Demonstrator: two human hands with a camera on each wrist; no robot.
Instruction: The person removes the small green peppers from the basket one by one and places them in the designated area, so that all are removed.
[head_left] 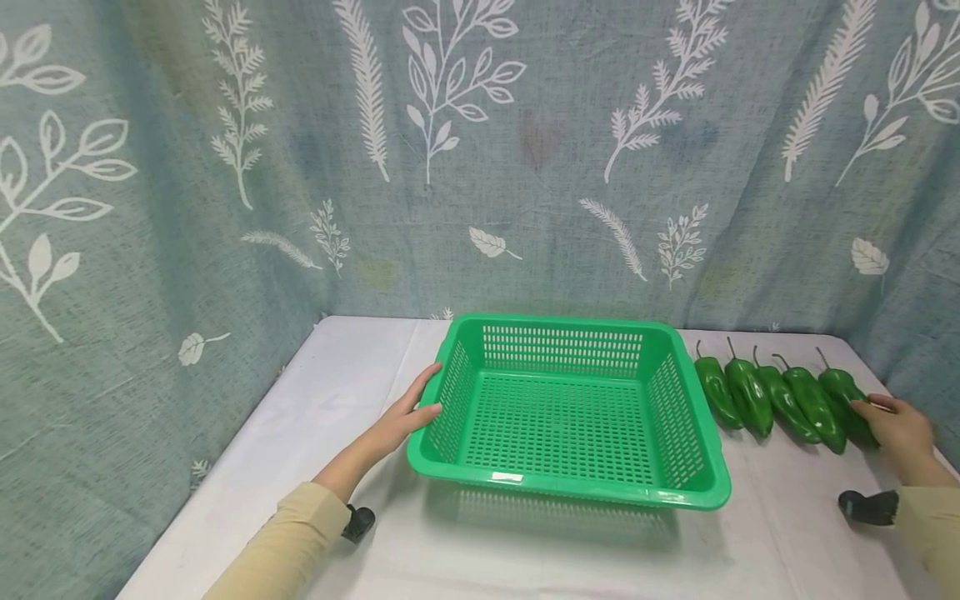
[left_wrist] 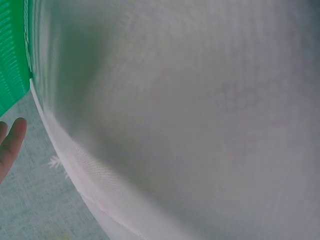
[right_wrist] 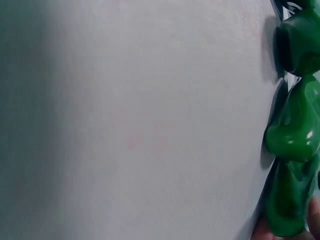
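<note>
A green plastic basket [head_left: 573, 490] with slotted walls stands on the white-covered table. My left hand [head_left: 400, 418] is at its left rim, fingers extended and thumb spread apart. Only fingertips [left_wrist: 12, 142] of that hand show in the left wrist view, near a corner of the basket [left_wrist: 11, 60]. Several long green peppers lie side by side right of the basket. My right hand [head_left: 902, 432] holds the rightmost green pepper [head_left: 842, 387] at its lower part. In the right wrist view, its fingers [right_wrist: 313, 217] lie on both sides of that pepper's end [right_wrist: 286, 212].
The other peppers [head_left: 748, 392] lie between the basket's right wall and the held one, stems toward the back. A grey-blue curtain [head_left: 555, 250] with white leaf prints hangs behind and beside the table. White cloth [head_left: 360, 358] covers the tabletop.
</note>
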